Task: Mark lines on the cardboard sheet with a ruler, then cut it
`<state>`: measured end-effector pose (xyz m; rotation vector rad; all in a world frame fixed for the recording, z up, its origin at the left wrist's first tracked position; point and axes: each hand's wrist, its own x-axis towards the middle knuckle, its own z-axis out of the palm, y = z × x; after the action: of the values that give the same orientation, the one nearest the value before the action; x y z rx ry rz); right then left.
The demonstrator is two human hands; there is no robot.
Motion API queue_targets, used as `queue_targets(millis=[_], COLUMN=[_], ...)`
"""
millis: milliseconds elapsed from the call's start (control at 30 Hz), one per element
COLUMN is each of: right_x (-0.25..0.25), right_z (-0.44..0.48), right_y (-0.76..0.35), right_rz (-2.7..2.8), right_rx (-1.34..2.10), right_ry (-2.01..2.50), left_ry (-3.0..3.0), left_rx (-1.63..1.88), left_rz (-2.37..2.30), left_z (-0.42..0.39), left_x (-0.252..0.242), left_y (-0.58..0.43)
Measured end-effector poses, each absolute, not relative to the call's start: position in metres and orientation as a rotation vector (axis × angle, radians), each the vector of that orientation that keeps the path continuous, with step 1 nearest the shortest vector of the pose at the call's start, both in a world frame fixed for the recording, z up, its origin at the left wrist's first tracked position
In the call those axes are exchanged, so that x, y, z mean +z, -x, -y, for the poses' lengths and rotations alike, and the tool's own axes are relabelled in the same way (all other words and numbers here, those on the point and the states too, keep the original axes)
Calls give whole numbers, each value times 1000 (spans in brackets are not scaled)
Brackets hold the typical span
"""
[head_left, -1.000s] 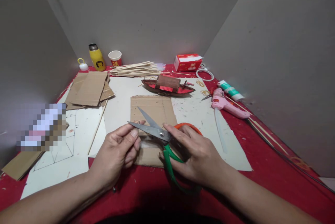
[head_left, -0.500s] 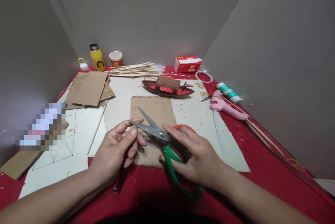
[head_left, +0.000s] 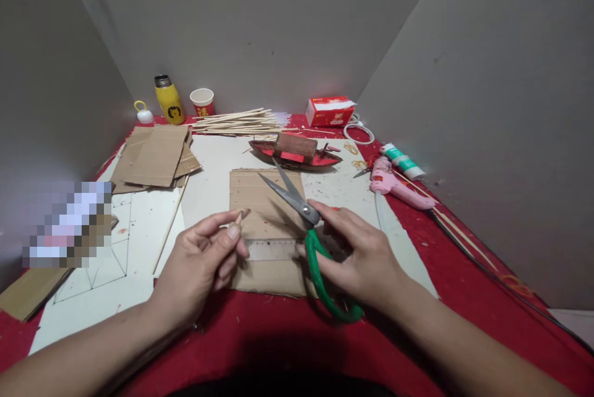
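Observation:
My left hand (head_left: pixel 199 255) is closed, thumb and index finger pinching a short piece of pale wooden stick (head_left: pixel 239 218). A dark pen-like end (head_left: pixel 198 327) shows below that hand; most of its length is hidden. My right hand (head_left: pixel 355 248) grips scissors (head_left: pixel 310 216) with green on the handle, their blades parted and pointing up to the left, apart from the stick. Under both hands lies a sheet of cardboard (head_left: pixel 266 196) with a clear ruler (head_left: pixel 269 250) across it. Just beyond sits a small brown and red model boat (head_left: pixel 297 151).
Wooden sticks (head_left: pixel 232 122) are piled at the back, beside a paper cup (head_left: pixel 202 102) and yellow bottle (head_left: pixel 169 100). Cardboard pieces (head_left: pixel 151 153) lie left. A pink glue gun (head_left: pixel 399 190), its cord and a white-green tube (head_left: pixel 403 161) are right. A red tissue pack (head_left: pixel 329 110) stands behind.
The scissors have moved up and right, away from my left fingers, and their blades now point more upward. More of the ruler shows. The camera view has shifted slightly.

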<state>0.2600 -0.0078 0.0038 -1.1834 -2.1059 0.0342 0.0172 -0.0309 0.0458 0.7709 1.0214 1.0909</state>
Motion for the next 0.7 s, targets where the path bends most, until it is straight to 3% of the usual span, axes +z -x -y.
queue_targets(millis=[300, 700], right_x=[1, -2], right_z=[22, 21], right_y=[-246, -248], right_rz=[2265, 2284], right_rx=[211, 160], right_ry=[1043, 1078], left_ry=[-823, -726], left_rx=[1111, 1069], left_rz=[-1066, -1008], left_z=[23, 26], left_x=[41, 43], left_y=[-18, -17])
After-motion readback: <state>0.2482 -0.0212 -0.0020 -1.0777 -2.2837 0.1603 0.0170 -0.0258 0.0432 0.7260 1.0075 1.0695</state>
